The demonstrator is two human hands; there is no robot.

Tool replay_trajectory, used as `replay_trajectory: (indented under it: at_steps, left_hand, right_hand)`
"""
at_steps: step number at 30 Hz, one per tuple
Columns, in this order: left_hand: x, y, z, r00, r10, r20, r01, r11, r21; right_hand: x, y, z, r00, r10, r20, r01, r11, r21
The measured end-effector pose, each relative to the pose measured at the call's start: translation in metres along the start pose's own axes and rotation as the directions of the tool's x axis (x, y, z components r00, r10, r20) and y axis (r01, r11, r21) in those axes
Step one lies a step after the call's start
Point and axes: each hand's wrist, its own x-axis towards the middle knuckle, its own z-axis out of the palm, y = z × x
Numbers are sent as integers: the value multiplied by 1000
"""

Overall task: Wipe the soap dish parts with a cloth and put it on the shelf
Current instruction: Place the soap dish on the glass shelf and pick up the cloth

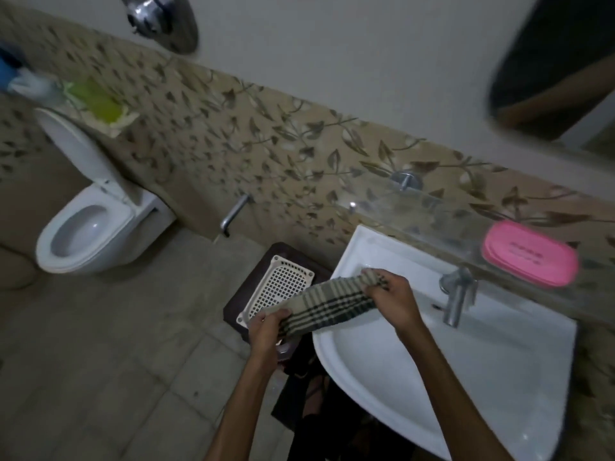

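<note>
A checked cloth is stretched between the two hands, one end gripped by the curled left hand and the other pinched in the right hand over the white sink. The white perforated soap dish tray is left on a dark stool beside the sink, while the pink soap dish part is seen on the glass shelf above the tap.

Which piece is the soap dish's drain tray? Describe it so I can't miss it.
Start at the white sink; just left of its rim stands a dark stool. The drain tray lies on top: cream plastic, rectangular, the only thing here with a grid of holes.
</note>
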Motion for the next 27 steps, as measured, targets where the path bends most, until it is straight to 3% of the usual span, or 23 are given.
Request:
replay_trajectory:
  at_steps: [4,9,14,19,21,24,27]
  left_hand:
    - [65,-6,-38,993,4,-118,-4,1000,-1]
    - [152,-36,-63,976,-47,-210,55,998,33]
    - [218,-78,-69,972,-23,-235,75,974,214]
    - [263,-106,-69,978,1,-209,74,934,350]
    - [271,-113,-69,988,87,-131,0,833,553]
    - [272,-122,-70,962,273,-13,-156,588,793]
    - [269,-122,-59,922,344,175,-315,407,858]
  right_hand:
    - [67,-12,87,992,-2,124,30,974,-223]
    - [151,21,189,957,26,290,118,876,-468]
    - [216,71,261,937,58,343,178,769,-615]
    - [258,103,287,940,40,339,210,716,-666]
    - [265,106,287,943,3,333,261,614,-745]
    - [261,107,288,936,-94,340,345,443,-827]
    - [251,111,295,890,-58,452,449,284,-847]
